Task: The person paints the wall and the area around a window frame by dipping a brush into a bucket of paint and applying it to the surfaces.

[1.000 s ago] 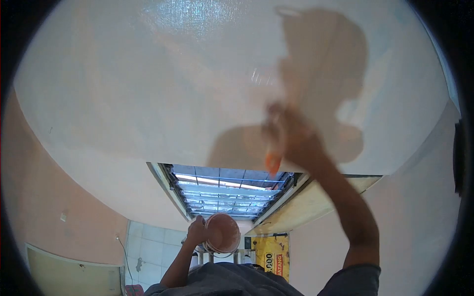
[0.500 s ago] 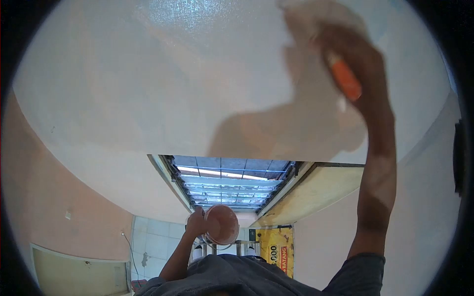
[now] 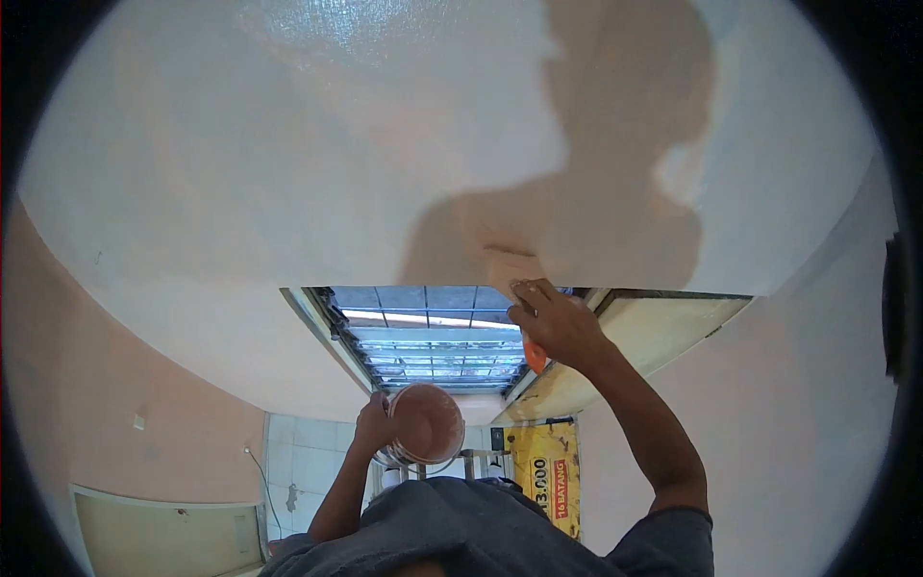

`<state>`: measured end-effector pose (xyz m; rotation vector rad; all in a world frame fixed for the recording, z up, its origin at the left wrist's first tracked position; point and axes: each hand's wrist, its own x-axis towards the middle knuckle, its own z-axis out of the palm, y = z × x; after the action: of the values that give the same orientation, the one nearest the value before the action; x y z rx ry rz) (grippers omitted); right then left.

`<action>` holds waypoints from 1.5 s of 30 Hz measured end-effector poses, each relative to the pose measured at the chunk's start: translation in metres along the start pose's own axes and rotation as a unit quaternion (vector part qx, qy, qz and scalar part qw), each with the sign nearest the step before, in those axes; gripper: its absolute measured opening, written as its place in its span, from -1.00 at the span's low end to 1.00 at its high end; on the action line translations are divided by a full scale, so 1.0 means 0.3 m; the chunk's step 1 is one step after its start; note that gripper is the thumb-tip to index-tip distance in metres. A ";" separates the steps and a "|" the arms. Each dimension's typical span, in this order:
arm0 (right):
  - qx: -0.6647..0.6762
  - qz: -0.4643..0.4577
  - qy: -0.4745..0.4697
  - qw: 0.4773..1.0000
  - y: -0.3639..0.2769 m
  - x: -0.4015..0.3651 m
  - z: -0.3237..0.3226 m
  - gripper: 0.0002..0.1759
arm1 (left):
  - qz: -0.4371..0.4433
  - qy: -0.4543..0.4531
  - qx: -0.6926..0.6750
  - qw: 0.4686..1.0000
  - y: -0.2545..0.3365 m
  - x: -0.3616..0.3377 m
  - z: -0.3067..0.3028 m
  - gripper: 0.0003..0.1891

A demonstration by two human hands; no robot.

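I am looking up at a white ceiling (image 3: 288, 144) with a tan painted patch (image 3: 596, 192) on its right part. My right hand (image 3: 553, 322) is raised and grips a paintbrush (image 3: 514, 279) with an orange handle; its bristles touch the lower edge of the tan patch, near the ceiling's edge. My left hand (image 3: 373, 423) holds a small paint pot (image 3: 423, 423) by its rim, lower down and close to my body; the pot's inside is coated in tan paint.
A barred window opening (image 3: 433, 341) sits below the ceiling edge. Peach walls (image 3: 115, 365) stand on both sides. A yellow sign (image 3: 543, 471) and a tiled floor (image 3: 298, 462) lie below. My grey shirt (image 3: 461, 539) fills the bottom.
My right hand has swept the brush down from the upper right of the patch to its lower edge. The pot in my left hand has stayed almost still.
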<state>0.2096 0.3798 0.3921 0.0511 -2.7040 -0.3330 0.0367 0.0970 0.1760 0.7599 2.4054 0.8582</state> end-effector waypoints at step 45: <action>0.551 0.506 0.585 0.314 -0.294 -0.126 0.560 -0.72 | -0.002 0.006 0.003 1.000 -0.085 0.013 -0.113 -0.69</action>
<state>0.1747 0.3352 0.2072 -0.6767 -0.5800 1.3746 0.0052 0.0687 0.1811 0.7553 2.4197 0.8566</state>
